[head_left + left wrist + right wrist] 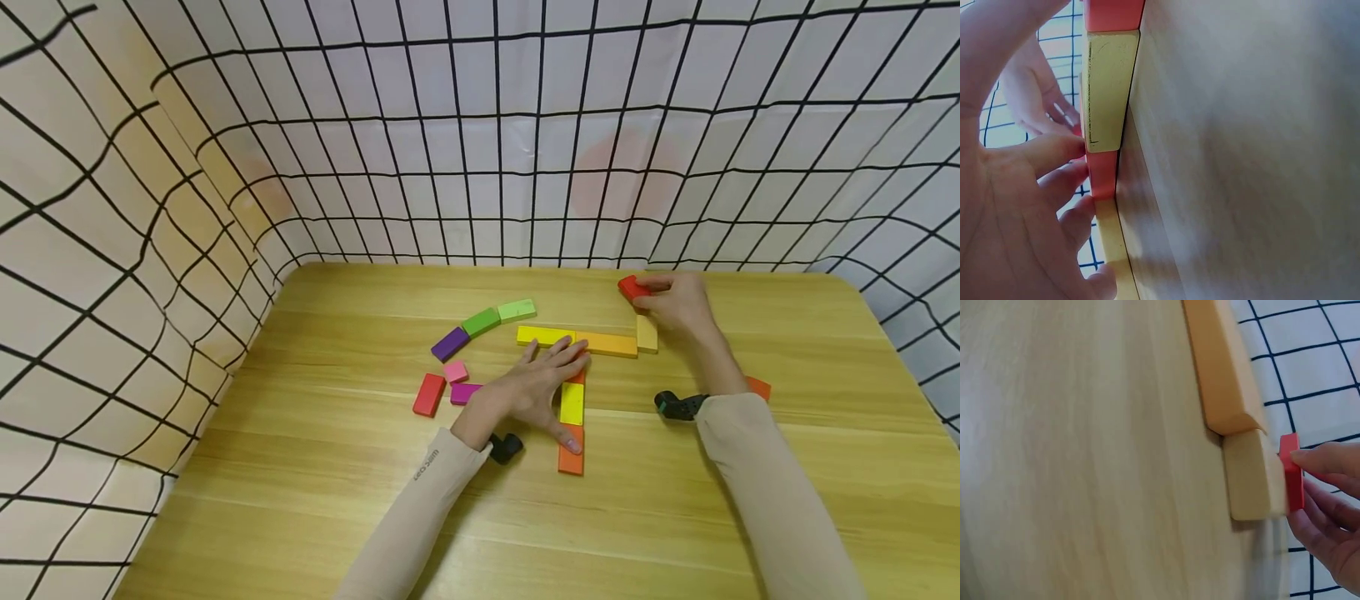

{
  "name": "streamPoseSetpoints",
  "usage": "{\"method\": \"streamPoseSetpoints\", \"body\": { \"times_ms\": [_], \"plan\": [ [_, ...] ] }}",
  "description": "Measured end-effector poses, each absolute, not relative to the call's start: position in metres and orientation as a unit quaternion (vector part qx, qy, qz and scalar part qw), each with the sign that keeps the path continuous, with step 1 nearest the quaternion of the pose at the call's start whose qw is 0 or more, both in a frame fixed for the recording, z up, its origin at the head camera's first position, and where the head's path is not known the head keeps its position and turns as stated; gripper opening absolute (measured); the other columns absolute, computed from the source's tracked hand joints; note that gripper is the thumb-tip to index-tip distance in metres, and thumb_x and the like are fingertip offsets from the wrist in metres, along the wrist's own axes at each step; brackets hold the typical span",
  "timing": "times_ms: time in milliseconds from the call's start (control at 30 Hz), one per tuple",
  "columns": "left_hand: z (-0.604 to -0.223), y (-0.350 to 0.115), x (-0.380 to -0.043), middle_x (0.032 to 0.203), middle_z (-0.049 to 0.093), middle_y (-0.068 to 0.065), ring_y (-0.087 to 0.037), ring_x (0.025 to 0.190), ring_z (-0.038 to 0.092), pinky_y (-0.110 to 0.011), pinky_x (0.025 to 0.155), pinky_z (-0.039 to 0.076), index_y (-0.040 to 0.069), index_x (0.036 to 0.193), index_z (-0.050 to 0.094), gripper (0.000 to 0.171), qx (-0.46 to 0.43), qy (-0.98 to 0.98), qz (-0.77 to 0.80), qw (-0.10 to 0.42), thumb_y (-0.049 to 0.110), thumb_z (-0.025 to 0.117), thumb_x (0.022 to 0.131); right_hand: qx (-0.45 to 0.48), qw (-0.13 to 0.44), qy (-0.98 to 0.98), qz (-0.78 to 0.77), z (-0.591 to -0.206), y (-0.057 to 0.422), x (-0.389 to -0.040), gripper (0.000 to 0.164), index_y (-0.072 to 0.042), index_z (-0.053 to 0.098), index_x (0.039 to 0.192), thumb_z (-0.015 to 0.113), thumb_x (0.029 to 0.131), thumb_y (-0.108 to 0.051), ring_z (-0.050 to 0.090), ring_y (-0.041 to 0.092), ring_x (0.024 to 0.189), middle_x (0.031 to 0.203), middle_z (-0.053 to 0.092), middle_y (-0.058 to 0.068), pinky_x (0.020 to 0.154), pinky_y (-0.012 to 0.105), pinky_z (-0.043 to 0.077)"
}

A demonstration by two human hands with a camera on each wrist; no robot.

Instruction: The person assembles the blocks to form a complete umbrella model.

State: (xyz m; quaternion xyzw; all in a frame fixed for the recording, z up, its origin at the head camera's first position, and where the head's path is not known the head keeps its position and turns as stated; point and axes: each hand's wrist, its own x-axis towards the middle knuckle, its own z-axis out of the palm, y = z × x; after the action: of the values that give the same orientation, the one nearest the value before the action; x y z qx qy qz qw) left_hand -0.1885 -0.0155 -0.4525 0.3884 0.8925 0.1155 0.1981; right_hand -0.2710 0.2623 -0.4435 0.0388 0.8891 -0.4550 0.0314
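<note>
My right hand (678, 307) pinches a small red block (633, 288) between thumb and fingertips, just beyond a natural-wood block (647, 334). In the right wrist view, the red block (1291, 472) stands close behind the pale block (1251, 478). My left hand (528, 389) is spread over a column of blocks, with its thumb by the lower orange block (571, 461) and its fingertips at the column's top. A yellow block (572, 404) shows between thumb and fingers. From the left wrist, the fingers (1063, 153) reach along the column's side.
A long yellow block (546, 336) and a light-orange block (607, 344) form a row. Purple (450, 343), green (481, 322) and lime (517, 311) blocks curve at left, above red (429, 395), pink (456, 372) and magenta (465, 393) ones. Black netting (495, 117) surrounds the table (300, 500).
</note>
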Motion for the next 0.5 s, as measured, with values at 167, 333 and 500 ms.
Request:
{"method": "streamPoseSetpoints", "body": {
  "times_ms": [167,333,500],
  "plan": [
    [-0.4525,-0.0148,-0.1886,0.176,-0.008,0.005,-0.017,0.163,-0.012,-0.054,0.131,-0.007,0.019,0.168,0.007,0.136,0.391,0.892,0.110,0.199,0.071,0.085,0.069,0.037,0.047,0.889,-0.454,-0.4498,0.2591,-0.2741,0.042,0.005,0.066,0.134,0.073,0.094,-0.008,0.066,0.044,0.118,0.136,0.062,0.033,0.081,0.020,0.055],
    [-0.4526,-0.0146,-0.1885,0.176,-0.009,0.005,-0.017,0.163,-0.012,-0.054,0.131,-0.007,0.019,0.168,0.006,0.136,0.390,0.892,0.108,0.200,0.072,0.084,0.069,0.023,0.049,0.901,-0.431,-0.4525,0.2626,-0.2737,0.043,0.003,0.065,0.136,0.070,0.098,-0.014,0.063,0.044,0.122,0.138,0.062,0.032,0.101,0.045,0.053],
    [-0.4526,-0.0153,-0.1885,0.176,-0.008,0.005,-0.017,0.163,-0.011,-0.055,0.131,-0.006,0.019,0.168,0.007,0.136,0.390,0.892,0.112,0.198,0.072,0.084,0.069,0.013,0.055,0.904,-0.425,-0.4517,0.2646,-0.2730,0.042,0.002,0.065,0.137,0.070,0.099,-0.016,0.059,0.044,0.128,0.141,0.060,0.030,0.108,0.053,0.049]
  ]
}}
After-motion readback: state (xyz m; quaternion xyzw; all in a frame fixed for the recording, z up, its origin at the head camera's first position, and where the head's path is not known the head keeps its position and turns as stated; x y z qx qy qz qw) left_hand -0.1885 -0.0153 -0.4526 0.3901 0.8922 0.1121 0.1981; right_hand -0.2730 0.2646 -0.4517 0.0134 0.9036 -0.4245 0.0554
